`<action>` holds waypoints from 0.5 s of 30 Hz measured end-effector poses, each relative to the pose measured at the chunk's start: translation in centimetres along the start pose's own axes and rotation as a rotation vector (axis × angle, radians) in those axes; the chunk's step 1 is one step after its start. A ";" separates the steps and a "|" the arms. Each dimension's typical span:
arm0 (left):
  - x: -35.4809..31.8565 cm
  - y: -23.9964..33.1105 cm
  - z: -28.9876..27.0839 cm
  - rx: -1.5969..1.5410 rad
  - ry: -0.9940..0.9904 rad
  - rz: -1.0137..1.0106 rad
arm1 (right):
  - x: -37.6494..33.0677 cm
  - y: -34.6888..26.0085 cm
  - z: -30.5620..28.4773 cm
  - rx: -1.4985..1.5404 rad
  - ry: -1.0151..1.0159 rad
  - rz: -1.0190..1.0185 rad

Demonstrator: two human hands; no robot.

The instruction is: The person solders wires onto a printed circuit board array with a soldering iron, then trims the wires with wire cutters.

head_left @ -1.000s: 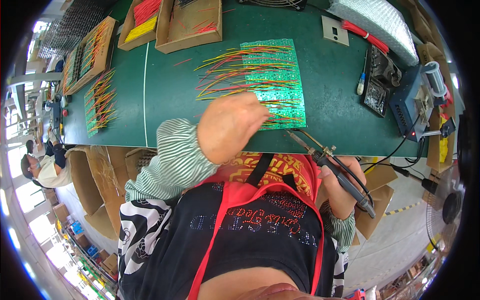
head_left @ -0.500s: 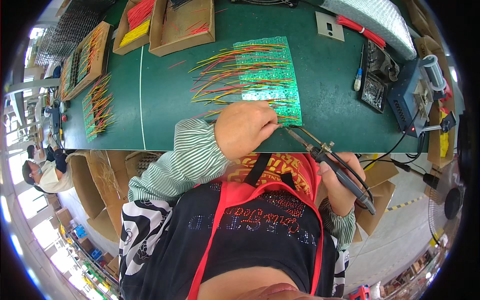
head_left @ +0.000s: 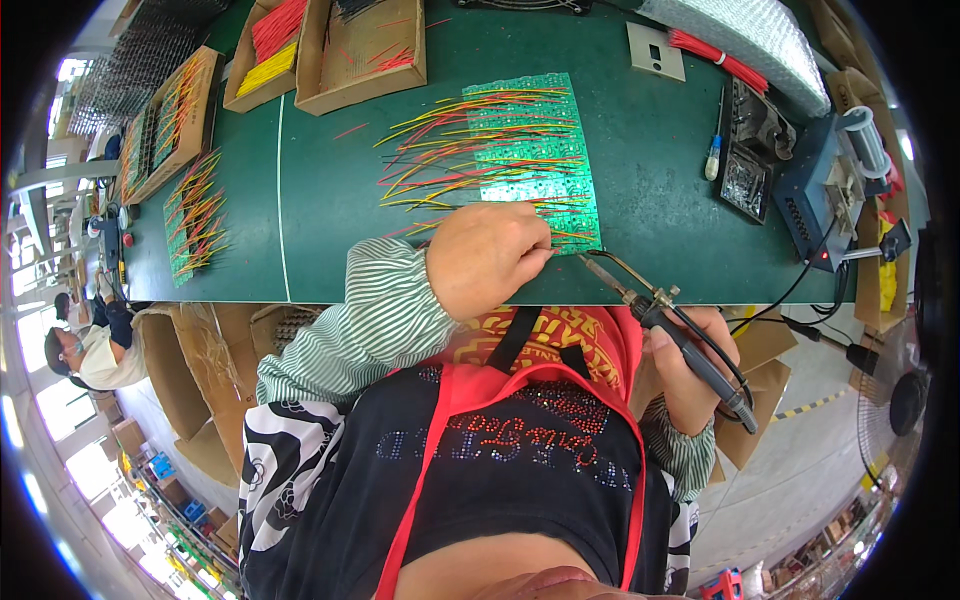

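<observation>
My left hand (head_left: 485, 250) is closed in a pinch on a thin wire at the near edge of a green circuit board panel (head_left: 583, 160); the hand hides most of that wire. Rows of red, yellow and black wires (head_left: 425, 165) lie across the panel, their loose ends pointing left. My right hand (head_left: 685, 395) is wrapped round a grey soldering iron (head_left: 672, 333) with a curved metal feed tube beside its tip. The iron points up and left, its tip just right of my left fingertips, close to the panel's near corner.
Cardboard trays of red and yellow wires (head_left: 268, 68) stand at the far left. Another wired panel (head_left: 190, 215) lies left of the white line. At right are a black tray (head_left: 745, 185), a blue soldering unit (head_left: 808, 205) with a solder spool, and a cable.
The iron and my right hand have shifted slightly right, so the tip sits a little farther from my left fingertips. My left hand keeps its pinch at the panel's near edge.
</observation>
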State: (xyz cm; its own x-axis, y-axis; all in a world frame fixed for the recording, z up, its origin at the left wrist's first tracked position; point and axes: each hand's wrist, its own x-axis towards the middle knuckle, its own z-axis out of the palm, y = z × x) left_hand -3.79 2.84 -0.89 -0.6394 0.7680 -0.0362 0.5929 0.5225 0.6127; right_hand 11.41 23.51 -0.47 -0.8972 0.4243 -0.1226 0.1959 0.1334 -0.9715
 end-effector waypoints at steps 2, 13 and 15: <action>-0.1 0.2 0.0 0.040 0.009 0.014 | -0.1 -0.1 -0.2 -0.030 0.005 0.005; 1.2 1.2 1.1 0.035 0.088 0.067 | -0.2 -0.3 -0.8 -0.029 0.057 0.023; 1.4 1.1 1.5 0.045 0.059 0.036 | -0.1 -0.2 -0.8 -0.020 0.056 0.036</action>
State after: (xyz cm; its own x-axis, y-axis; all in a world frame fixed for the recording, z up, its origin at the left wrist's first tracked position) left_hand -3.37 5.03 -1.44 -0.6442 0.7641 0.0327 0.6366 0.5120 0.5767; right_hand 11.82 24.18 -0.08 -0.8661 0.4783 -0.1451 0.2356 0.1348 -0.9625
